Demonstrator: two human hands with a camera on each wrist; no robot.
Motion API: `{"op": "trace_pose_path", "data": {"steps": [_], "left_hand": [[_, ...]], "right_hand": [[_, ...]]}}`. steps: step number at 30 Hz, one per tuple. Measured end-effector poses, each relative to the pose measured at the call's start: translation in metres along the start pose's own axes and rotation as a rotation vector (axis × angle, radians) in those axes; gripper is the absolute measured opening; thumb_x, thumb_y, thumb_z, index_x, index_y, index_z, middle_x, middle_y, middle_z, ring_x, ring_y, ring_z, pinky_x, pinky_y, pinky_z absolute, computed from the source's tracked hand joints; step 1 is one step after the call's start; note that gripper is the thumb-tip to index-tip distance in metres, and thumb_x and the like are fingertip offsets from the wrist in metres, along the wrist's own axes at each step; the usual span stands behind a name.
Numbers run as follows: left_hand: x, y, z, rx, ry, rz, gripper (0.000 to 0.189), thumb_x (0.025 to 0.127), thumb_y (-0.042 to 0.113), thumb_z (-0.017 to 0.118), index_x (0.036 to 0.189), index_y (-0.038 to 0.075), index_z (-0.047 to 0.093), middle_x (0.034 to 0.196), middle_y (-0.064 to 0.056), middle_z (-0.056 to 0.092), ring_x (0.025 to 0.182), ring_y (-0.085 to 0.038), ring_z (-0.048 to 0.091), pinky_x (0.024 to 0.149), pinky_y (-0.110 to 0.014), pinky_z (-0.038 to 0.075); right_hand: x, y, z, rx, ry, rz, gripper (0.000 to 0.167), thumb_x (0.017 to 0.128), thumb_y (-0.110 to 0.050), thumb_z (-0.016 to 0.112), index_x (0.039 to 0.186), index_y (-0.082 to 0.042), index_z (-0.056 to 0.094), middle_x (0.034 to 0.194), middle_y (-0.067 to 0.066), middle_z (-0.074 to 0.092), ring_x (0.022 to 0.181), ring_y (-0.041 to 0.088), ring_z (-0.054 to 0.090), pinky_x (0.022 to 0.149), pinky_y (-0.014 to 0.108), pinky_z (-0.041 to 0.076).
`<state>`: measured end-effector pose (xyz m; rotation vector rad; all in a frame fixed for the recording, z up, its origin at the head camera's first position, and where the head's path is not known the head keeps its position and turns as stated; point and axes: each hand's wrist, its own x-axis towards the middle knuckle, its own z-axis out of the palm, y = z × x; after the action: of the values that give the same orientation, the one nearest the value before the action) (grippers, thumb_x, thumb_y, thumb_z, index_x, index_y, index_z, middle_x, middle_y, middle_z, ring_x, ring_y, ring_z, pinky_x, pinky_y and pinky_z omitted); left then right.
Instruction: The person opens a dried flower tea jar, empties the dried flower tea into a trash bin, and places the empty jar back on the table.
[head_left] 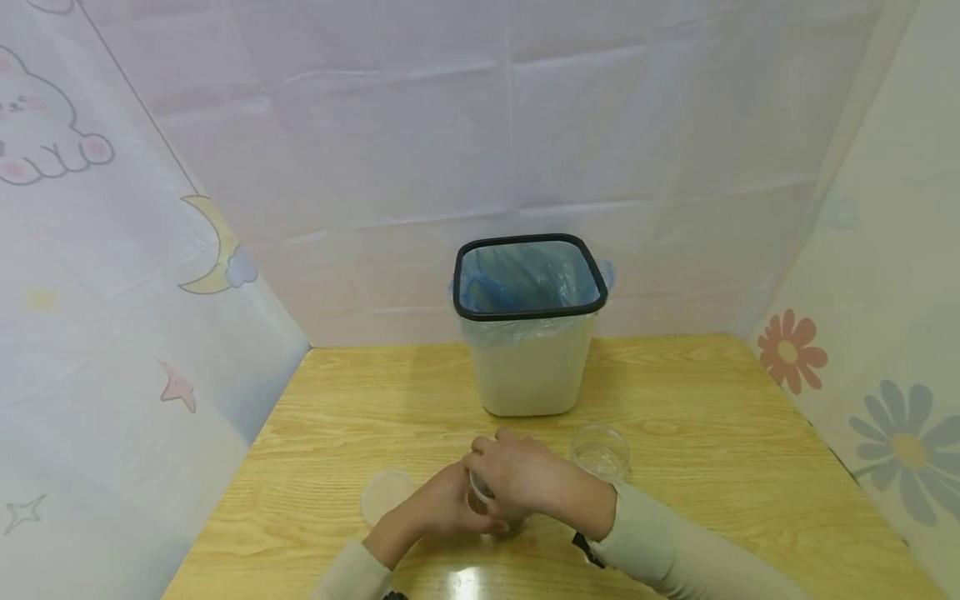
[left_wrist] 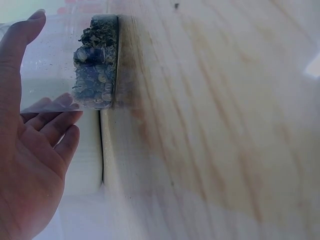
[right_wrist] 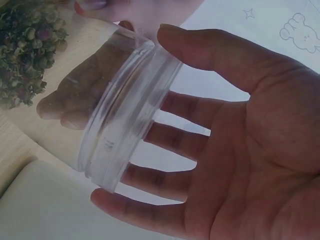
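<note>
A clear jar (left_wrist: 47, 65) is held upright between two hands near the front of a wooden table (head_left: 337, 417), with its base set on the tabletop. Dried leaves and buds (left_wrist: 95, 70), mostly dark green, are gathered at the bottom of the jar, while its upper part is seen through. The side of the jar is gripped by the left hand (head_left: 450, 500), with the thumb laid along one side and the fingers bent round the other. A clear lid (right_wrist: 132, 117) at the jar's mouth is held across its edge by the right hand (head_left: 517, 475), with the thumb on one side and the fingers spread along the other; whether the lid is fully seated cannot be told. The two hands are brought close together over the jar. A pale flat disc (head_left: 387, 497) is seen on the table just to the left of the left hand, and a clear round container (head_left: 600, 454) is placed beyond the right forearm. Farther back, a white bin (head_left: 532, 371) with a black rim is lined with a bluish plastic bag (head_left: 555, 279). The table is surrounded by pale cloth (head_left: 412, 167), on which a red flower (head_left: 787, 351) and a blue flower (head_left: 909, 450) are printed at the right.
</note>
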<state>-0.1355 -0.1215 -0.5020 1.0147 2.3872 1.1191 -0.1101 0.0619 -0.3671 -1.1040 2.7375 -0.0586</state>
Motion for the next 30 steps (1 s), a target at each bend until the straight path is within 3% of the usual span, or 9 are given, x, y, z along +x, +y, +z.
{"op": "trace_pose_path", "data": {"steps": [8,13,19,26,30], "left_hand": [[-0.0008,0.0004,0.0011,0.024,0.015,-0.003,0.075,0.084,0.057,0.077,0.146,0.034,0.040,0.138,0.017,0.051,0.121,-0.004,0.053,0.101,-0.029,0.049],[-0.0005,0.0008,0.0011,0.012,0.020,0.036,0.076,0.085,0.055,0.077,0.148,0.035,0.039,0.143,0.016,0.049,0.127,-0.006,0.051,0.105,-0.032,0.048],[-0.0002,-0.0002,0.0011,0.027,0.026,0.040,0.077,0.085,0.055,0.077,0.149,0.035,0.039,0.145,0.015,0.048,0.129,-0.008,0.051,0.106,-0.033,0.047],[-0.0006,-0.0028,0.0009,0.021,0.024,-0.004,0.084,0.084,0.056,0.078,0.153,0.032,0.035,0.146,0.014,0.048,0.126,-0.009,0.053,0.102,-0.034,0.050],[0.0007,-0.0037,0.0002,0.053,0.014,0.050,0.078,0.086,0.055,0.077,0.148,0.026,0.039,0.137,0.013,0.056,0.118,-0.006,0.058,0.098,-0.030,0.052]], "right_hand": [[-0.0022,0.0013,-0.0016,-0.064,-0.020,-0.069,0.062,0.084,-0.044,0.082,0.139,-0.025,0.060,0.136,-0.006,0.057,0.120,0.022,0.055,0.082,0.043,0.058],[-0.0037,0.0037,-0.0018,-0.095,-0.027,-0.129,0.056,0.087,-0.039,0.081,0.137,-0.026,0.061,0.138,-0.008,0.056,0.128,0.026,0.052,0.090,0.045,0.057],[-0.0047,0.0061,-0.0018,-0.101,-0.045,-0.159,0.056,0.086,-0.038,0.082,0.137,-0.029,0.060,0.141,-0.008,0.054,0.136,0.030,0.047,0.097,0.049,0.054],[-0.0001,0.0055,-0.0017,0.015,-0.043,-0.080,0.068,0.088,-0.043,0.078,0.149,-0.027,0.050,0.156,0.000,0.044,0.144,0.040,0.038,0.105,0.058,0.046],[0.0025,0.0052,-0.0006,0.084,-0.005,-0.005,0.072,0.090,-0.052,0.074,0.149,-0.020,0.050,0.153,0.007,0.046,0.139,0.043,0.042,0.101,0.056,0.050]]}}
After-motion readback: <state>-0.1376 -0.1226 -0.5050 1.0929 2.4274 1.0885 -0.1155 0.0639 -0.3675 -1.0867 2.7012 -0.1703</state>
